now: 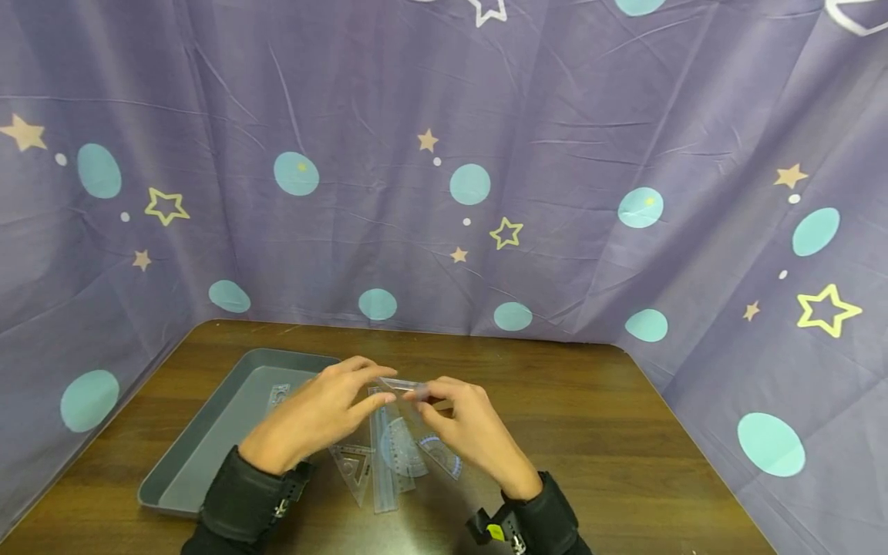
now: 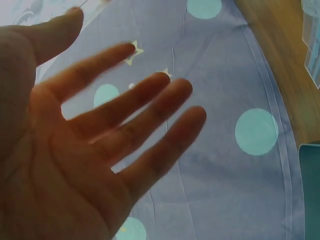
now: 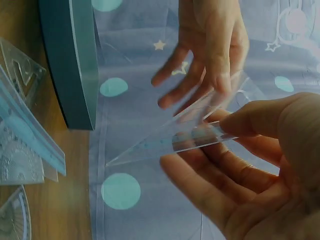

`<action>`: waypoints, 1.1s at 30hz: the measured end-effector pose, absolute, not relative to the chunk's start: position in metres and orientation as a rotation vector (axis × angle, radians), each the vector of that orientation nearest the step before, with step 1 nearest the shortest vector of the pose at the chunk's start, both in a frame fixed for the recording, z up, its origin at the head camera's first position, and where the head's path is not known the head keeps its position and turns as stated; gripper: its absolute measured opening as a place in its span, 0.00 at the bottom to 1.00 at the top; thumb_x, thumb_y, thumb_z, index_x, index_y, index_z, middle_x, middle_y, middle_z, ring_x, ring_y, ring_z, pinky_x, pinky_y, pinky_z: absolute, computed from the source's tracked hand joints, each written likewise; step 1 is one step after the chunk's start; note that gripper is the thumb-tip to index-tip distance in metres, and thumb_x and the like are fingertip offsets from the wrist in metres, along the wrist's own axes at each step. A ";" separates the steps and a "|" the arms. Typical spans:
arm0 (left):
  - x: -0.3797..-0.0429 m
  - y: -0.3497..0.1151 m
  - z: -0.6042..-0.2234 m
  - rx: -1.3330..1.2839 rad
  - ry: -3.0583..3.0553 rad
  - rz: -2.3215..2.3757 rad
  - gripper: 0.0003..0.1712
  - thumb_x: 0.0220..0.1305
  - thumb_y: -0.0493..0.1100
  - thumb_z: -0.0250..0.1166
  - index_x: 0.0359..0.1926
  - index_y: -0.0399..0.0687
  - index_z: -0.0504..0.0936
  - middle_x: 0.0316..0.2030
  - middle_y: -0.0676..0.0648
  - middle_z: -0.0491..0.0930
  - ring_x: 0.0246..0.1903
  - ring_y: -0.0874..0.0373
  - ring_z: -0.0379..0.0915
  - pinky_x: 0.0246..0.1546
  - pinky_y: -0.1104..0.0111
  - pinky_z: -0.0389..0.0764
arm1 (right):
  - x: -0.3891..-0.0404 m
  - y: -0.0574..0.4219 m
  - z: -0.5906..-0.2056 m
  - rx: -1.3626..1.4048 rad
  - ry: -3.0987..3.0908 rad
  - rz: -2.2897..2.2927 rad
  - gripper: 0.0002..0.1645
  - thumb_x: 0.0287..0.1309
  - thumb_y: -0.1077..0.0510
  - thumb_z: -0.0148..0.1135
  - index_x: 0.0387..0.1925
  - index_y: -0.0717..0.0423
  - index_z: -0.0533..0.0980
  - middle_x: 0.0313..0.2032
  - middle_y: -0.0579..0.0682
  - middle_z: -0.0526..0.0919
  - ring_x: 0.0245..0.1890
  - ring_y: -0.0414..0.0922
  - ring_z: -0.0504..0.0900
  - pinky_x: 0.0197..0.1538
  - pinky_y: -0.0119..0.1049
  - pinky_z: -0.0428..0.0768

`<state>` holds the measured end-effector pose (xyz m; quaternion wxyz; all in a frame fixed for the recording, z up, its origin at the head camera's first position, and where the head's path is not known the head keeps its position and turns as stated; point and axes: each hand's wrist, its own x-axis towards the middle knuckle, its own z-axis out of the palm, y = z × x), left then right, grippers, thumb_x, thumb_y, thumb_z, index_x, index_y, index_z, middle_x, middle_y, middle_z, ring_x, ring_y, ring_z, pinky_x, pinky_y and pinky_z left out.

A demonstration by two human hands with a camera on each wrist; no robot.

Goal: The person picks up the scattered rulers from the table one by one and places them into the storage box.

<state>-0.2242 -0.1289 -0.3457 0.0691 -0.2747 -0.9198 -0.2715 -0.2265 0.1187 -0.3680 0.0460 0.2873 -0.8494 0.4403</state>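
A clear plastic set square point(image 3: 150, 146) is held up above the table, its long pointed corner extending to the left in the right wrist view. My right hand point(image 1: 475, 428) pinches it between thumb and fingers. Beside its other edge is my left hand point(image 1: 322, 408), fingers spread and fairly straight; the left thumb overlaps the set square's edge in the right wrist view, and I cannot tell whether it touches. Below the hands lie a clear ruler point(image 1: 385, 493), a smaller set square point(image 1: 354, 466) and a protractor point(image 1: 444, 456). Another rounded protractor point(image 1: 409, 453) overlaps pieces next to the ruler.
A grey tray point(image 1: 222, 416) stands on the left of the wooden table point(image 1: 590, 447), with a clear marked piece point(image 1: 279, 393) inside, partly behind my left hand. A purple curtain point(image 1: 388, 92) with stars and dots hangs behind and at both sides.
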 end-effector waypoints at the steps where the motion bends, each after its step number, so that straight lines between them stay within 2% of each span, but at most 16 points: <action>1: -0.224 -0.128 -0.346 -0.865 -2.752 -0.821 0.21 0.83 0.55 0.61 0.67 0.55 0.85 0.62 0.50 0.83 0.59 0.52 0.84 0.57 0.53 0.87 | -0.226 0.118 -0.368 0.895 -2.584 1.351 0.11 0.76 0.65 0.64 0.52 0.58 0.88 0.50 0.53 0.90 0.53 0.52 0.90 0.53 0.37 0.90; 6: -0.225 -0.128 -0.347 -0.994 -2.680 -0.828 0.14 0.83 0.50 0.62 0.58 0.57 0.90 0.59 0.51 0.84 0.55 0.56 0.85 0.54 0.59 0.88 | -0.224 0.114 -0.369 0.922 -2.564 1.342 0.11 0.75 0.66 0.64 0.52 0.60 0.88 0.51 0.54 0.90 0.52 0.53 0.91 0.52 0.35 0.90; 14: -0.225 -0.131 -0.345 -1.093 -2.573 -0.970 0.13 0.81 0.48 0.63 0.54 0.53 0.92 0.58 0.49 0.85 0.54 0.54 0.87 0.54 0.57 0.89 | -0.224 0.114 -0.368 0.950 -2.569 1.327 0.10 0.74 0.66 0.65 0.51 0.59 0.89 0.50 0.53 0.91 0.49 0.50 0.92 0.50 0.31 0.89; 20: -0.224 -0.135 -0.340 -1.116 -2.459 -1.069 0.08 0.79 0.43 0.65 0.49 0.53 0.91 0.54 0.53 0.87 0.49 0.61 0.86 0.50 0.65 0.88 | -0.225 0.115 -0.367 0.985 -2.592 1.279 0.09 0.74 0.65 0.66 0.49 0.59 0.89 0.48 0.52 0.91 0.47 0.50 0.92 0.50 0.28 0.88; 28: -0.221 -0.152 -0.329 -0.986 -2.400 -1.046 0.06 0.78 0.40 0.66 0.45 0.55 0.89 0.45 0.57 0.89 0.42 0.65 0.84 0.44 0.67 0.85 | -0.229 0.118 -0.367 0.943 -2.611 1.170 0.09 0.73 0.66 0.66 0.47 0.55 0.89 0.46 0.49 0.92 0.45 0.46 0.92 0.50 0.36 0.90; 33: -0.218 -0.164 -0.323 -0.865 -2.448 -1.056 0.06 0.80 0.40 0.64 0.43 0.54 0.87 0.35 0.58 0.86 0.35 0.65 0.81 0.37 0.68 0.83 | -0.232 0.121 -0.371 0.909 -2.613 1.068 0.08 0.71 0.66 0.67 0.46 0.54 0.89 0.45 0.49 0.92 0.44 0.46 0.92 0.49 0.36 0.90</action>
